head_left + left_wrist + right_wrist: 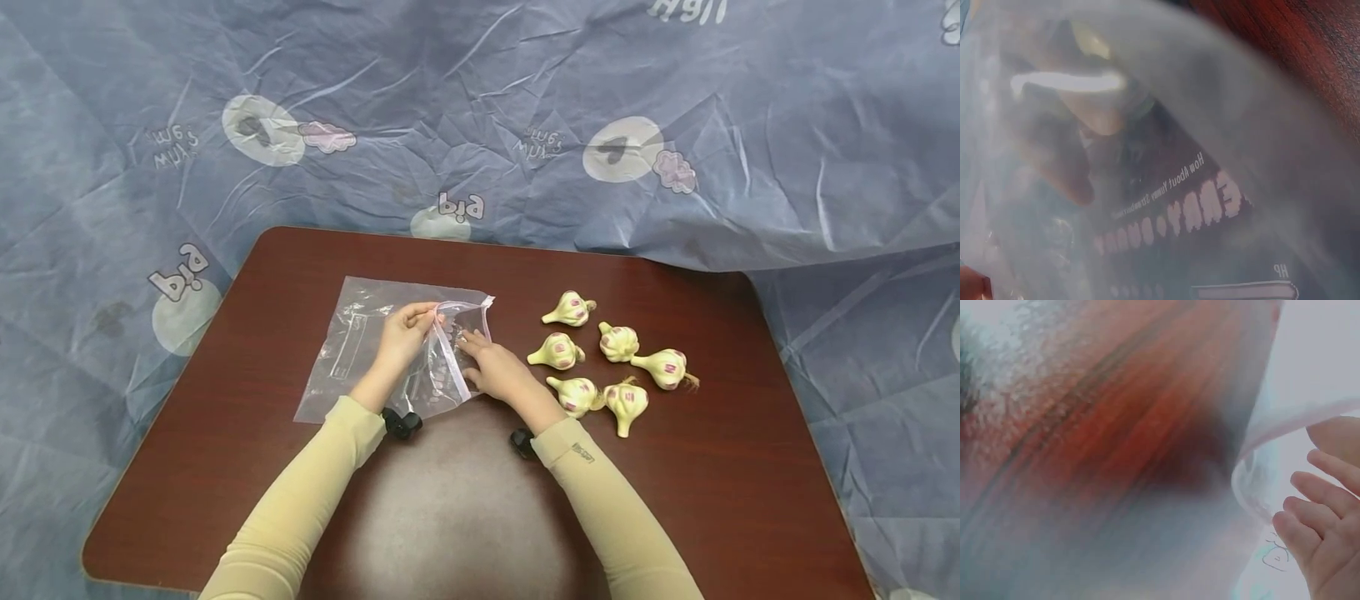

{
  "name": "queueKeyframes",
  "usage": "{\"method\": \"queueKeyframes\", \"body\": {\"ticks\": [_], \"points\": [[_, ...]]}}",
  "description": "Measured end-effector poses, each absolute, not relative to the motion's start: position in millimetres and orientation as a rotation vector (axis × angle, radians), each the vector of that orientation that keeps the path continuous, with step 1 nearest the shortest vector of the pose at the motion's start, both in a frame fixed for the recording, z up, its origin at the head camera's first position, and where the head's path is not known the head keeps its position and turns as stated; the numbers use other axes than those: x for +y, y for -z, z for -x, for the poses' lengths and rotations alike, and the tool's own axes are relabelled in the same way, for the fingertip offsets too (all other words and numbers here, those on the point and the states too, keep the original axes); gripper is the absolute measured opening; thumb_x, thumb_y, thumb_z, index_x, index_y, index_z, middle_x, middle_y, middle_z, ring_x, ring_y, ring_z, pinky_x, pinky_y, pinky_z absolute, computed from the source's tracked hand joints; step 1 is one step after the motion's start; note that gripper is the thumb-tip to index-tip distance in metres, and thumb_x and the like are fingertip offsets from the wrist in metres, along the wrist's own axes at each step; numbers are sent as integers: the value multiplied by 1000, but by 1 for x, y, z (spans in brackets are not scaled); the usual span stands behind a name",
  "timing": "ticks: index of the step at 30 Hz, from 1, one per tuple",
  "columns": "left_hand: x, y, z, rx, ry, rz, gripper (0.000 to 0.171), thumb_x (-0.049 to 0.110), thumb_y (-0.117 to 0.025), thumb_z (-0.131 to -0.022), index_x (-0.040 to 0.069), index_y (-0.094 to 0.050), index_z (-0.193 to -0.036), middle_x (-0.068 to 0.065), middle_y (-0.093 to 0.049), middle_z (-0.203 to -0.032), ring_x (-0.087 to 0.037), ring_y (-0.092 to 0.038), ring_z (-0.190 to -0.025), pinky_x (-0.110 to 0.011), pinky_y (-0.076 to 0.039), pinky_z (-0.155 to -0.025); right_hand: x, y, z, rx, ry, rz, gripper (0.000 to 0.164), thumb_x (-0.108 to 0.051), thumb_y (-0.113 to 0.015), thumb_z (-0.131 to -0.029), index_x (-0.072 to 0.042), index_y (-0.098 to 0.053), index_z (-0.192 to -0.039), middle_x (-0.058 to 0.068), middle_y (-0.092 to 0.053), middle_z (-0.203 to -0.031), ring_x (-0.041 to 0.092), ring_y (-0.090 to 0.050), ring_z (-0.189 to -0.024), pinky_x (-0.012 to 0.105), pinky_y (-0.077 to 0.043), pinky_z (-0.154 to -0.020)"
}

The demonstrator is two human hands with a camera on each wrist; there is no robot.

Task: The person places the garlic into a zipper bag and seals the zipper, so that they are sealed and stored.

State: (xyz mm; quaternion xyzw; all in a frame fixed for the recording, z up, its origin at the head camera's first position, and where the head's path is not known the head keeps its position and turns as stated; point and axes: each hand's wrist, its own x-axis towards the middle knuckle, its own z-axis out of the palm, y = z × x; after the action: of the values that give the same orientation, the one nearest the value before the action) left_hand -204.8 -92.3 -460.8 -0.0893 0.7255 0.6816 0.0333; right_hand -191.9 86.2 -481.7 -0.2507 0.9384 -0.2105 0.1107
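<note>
A clear zip bag (337,358) lies flat on the table, its mouth with a pinkish-white zip strip facing right. My left hand (400,340) pinches the upper side of that mouth and lifts it, so the two edges stand apart. At the opening is my right hand (498,368), its fingers spread and reaching to the zip edge. In the right wrist view, the fingers (1310,506) look loosely extended beside the curved rim, holding nothing. Through the film in the left wrist view, printed lettering (1191,215) and blurred fingers show.
Several pale garlic bulbs (618,342) with purple patches lie on the right of the brown table (720,467). A blue patterned cloth (480,125) hangs behind the table's far edge and surrounds its sides.
</note>
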Motion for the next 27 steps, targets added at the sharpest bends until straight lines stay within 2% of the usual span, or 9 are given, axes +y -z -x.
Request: {"method": "queueKeyframes", "body": {"ticks": [2,10,21,27], "points": [[-91,460,205,2252,-2082,277,25,10,-60,-98,1,-67,-120,-16,-73,-108,3,-65,-77,-26,-57,-83,88,478,191,2762,658,735,53,-13,-68,-92,-4,-52,-141,11,-43,-153,29,-36,-145,43,-37,-116],[-90,458,205,2256,-2110,278,25,9,-60,-97,0,-66,-120,-20,-72,-110,3,-64,-75,-12,-52,-69,103,459,181,2813,808,785,50,-10,-69,-91,-2,-55,-138,13,-46,-151,31,-41,-141,46,-41,-113],[-90,454,204,2216,-2136,312,27,10,-59,-98,0,-65,-122,-17,-73,-110,3,-65,-77,-11,-54,-73,139,432,162,2943,991,679,48,-12,-71,-90,-4,-58,-136,10,-50,-149,30,-41,-142,49,-43,-110],[-90,451,199,2194,-2131,292,28,12,-58,-99,1,-64,-124,-18,-71,-115,0,-67,-87,-12,-54,-79,166,426,150,3062,1063,607,45,-18,-72,-91,-7,-61,-133,10,-59,-139,30,-51,-134,50,-46,-107]]}}
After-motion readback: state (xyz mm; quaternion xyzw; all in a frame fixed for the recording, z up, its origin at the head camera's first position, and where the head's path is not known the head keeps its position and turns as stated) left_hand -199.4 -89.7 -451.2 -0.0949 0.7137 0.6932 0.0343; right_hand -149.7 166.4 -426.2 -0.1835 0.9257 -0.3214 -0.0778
